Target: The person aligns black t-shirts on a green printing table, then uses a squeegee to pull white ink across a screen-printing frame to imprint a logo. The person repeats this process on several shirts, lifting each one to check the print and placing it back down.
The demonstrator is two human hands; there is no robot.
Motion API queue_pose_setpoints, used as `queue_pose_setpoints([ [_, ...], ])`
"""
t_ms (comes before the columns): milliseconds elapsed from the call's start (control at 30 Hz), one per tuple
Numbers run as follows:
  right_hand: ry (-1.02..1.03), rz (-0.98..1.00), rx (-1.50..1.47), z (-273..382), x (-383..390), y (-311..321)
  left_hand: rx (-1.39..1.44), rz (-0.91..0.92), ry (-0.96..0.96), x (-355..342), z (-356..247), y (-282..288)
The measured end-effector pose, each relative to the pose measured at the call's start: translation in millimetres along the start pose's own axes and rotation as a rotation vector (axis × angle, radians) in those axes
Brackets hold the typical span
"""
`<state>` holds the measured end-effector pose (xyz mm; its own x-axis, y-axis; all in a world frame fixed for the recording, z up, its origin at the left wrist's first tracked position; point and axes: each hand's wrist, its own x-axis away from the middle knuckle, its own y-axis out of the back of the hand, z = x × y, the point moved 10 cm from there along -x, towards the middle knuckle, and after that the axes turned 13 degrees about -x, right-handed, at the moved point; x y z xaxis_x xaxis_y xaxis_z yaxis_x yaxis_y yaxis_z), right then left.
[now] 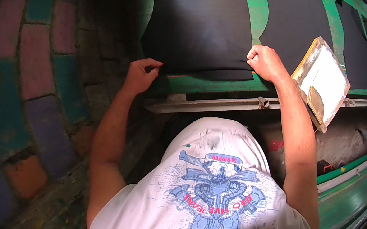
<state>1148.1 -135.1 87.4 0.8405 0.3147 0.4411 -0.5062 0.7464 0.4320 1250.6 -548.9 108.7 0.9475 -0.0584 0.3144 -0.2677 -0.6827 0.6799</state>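
Note:
A black fabric panel [198, 21] lies on the green table [198, 84] in front of me, with a fold running along its near edge. My left hand [141, 75] is at the panel's near left corner, thumb and fingertips pinched on the cloth. At the near right corner my right hand [264, 62] is closed, its fingers curled on the fabric's edge. Just right of that wrist, a wood-framed screen [326, 77] with a white face stands tilted, a small wooden strip [315, 104] attached near its lower edge.
More black fabric pieces [295, 17] lie along the table to the right. A pale metal rail [213, 107] runs along its near edge, with a short pipe-like fitting. Painted paving blocks [39, 58] cover the floor at left. Another green table [354, 189] stands at lower right.

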Motion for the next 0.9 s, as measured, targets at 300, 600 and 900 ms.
queue_pose_setpoints([
  [300,0.075,-0.020,0.030,8,4,5,-0.036,-0.093,-0.005,-2,-11,5],
  [600,0.675,-0.007,0.460,82,75,-31,-0.613,-0.351,-0.599,49,-90,2],
  [900,0.612,-0.076,0.593,89,75,-48,-0.295,-0.544,-0.433,26,-80,36],
])
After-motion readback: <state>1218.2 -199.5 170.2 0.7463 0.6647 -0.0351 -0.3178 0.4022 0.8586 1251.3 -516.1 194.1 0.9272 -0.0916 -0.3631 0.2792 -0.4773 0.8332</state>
